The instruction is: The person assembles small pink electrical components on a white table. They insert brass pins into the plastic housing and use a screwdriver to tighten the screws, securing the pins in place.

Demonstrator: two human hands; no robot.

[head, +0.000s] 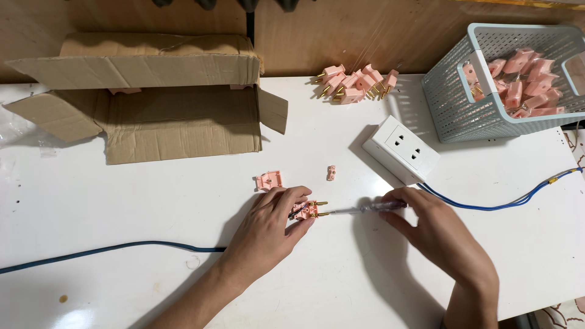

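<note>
My left hand [273,220] pinches a pink plug body [306,211] with brass pins against the white table [152,201]. A blue cable [109,250] runs from under that hand toward the left edge. My right hand [434,230] grips a screwdriver [365,209] with a clear handle, its metal tip touching the plug. A loose pink plug cover [269,180] lies just above my left hand, and a small pink clamp piece [331,173] lies further right.
An opened cardboard box [164,103] lies at the back left. A pile of pink plugs [356,83] sits at the back centre. A grey-blue mesh basket [487,116] of plugs stands back right. A white socket block [401,149] with blue wire [506,206] lies beside it.
</note>
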